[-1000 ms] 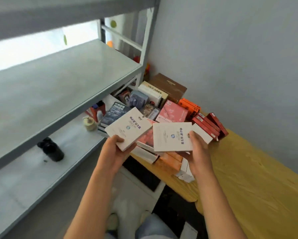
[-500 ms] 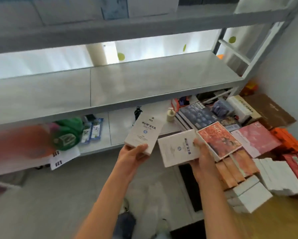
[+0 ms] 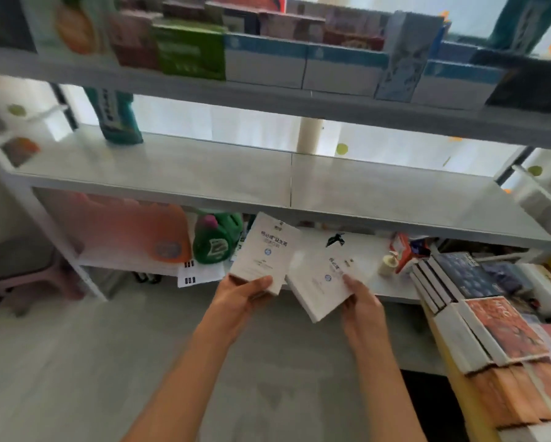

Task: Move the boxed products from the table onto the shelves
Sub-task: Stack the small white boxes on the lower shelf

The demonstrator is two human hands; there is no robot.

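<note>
My left hand (image 3: 247,290) grips the lower end of a flat white box (image 3: 265,252) with dark print and a small blue logo, held upright in front of the lower shelf. My right hand (image 3: 358,296) holds a second, matching white box (image 3: 320,279) by its right edge, tilted. The two boxes nearly touch. Both hang below the front edge of the grey middle shelf (image 3: 379,193), whose surface is bare in front of me. More boxed products (image 3: 503,330), white, orange and dark blue, lie stacked on the table at the lower right.
The top shelf (image 3: 268,103) carries a row of boxes, green, white-and-blue and others. A teal package (image 3: 116,118) stands at the middle shelf's left end. On the lower shelf lie an orange bag (image 3: 130,228), a green bottle (image 3: 217,239) and a small pump bottle (image 3: 389,264). A grey-pink stool (image 3: 25,269) stands at left.
My view has swung left and up from the table to face the shelving. Both hands have come along with their white boxes, which now sit upright in front of the lower shelf.
</note>
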